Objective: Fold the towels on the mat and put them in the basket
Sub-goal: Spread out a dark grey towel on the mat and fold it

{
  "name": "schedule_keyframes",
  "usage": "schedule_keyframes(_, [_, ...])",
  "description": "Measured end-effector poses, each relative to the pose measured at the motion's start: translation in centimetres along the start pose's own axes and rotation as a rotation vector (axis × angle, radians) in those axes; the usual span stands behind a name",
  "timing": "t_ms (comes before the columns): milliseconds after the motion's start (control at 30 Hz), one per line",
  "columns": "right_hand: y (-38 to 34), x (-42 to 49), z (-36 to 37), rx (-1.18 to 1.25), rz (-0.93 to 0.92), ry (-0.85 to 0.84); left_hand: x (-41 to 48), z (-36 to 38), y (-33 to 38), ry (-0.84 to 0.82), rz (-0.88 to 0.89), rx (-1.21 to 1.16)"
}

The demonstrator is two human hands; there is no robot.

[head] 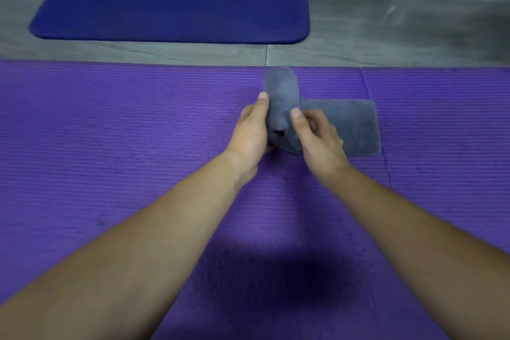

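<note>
Purple mat [110, 160]: ribbed, spans the foreground.
Blue mat [165, 8]: lies beyond it on the grey floor [386, 36], well apart.
Towel [356, 127]: grey, soft nap, on the purple mat right of centre. Its left part is rolled into a thick cylinder and its right part lies flat.
Left hand [252, 132]: grips the roll's left side, thumb on top.
Right hand [317, 135]: pinches the roll's right side.
</note>
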State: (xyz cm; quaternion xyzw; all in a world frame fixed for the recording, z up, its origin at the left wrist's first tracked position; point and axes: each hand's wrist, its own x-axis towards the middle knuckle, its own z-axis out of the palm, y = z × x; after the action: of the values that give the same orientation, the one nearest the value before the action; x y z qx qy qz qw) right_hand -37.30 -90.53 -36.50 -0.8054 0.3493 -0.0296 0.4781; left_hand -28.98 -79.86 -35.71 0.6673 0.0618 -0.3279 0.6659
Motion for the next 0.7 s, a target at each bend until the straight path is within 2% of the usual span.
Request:
schedule_keyframes(100, [-1.9,-0.3,0.0,0.110,0.147,0.012,-2.1,1.0,0.0,-0.019,0.085,-0.056])
schedule_keyframes(167, [-2.6,-0.7,-0.1,0.330,0.166,-0.035,-3.4,0.7,-0.6,-0.042,0.174,-0.051])
schedule_keyframes(267, [-2.0,-1.2,-0.4,0.627,0.104,-0.229,-5.2,-1.0,-1.8,0.008,0.399,0.156])
schedule_keyframes(367, [-0.6,-2.5,-1.0,0.939,0.257,-0.359,-6.2,-2.4,-2.4,0.016,0.569,0.351])
schedule_keyframes(433, [0.7,-3.2,-1.1,0.964,0.317,-0.336,-5.7,-3.1,-2.7,0.021,0.582,0.542])
schedule_keyframes(500, [1.7,-3.6,-1.3,0.886,0.366,-0.186,-4.6,-3.7,-2.9,0.022,0.486,0.724])
schedule_keyframes(567, [2.2,-3.6,-1.7,0.795,0.387,-0.070,-3.6,-3.8,-2.5,-0.044,0.390,0.766])
schedule_keyframes(700, [2.2,-4.2,-2.1,0.513,0.313,-0.049,-2.2,-2.8,-1.5,-0.132,0.300,0.785])
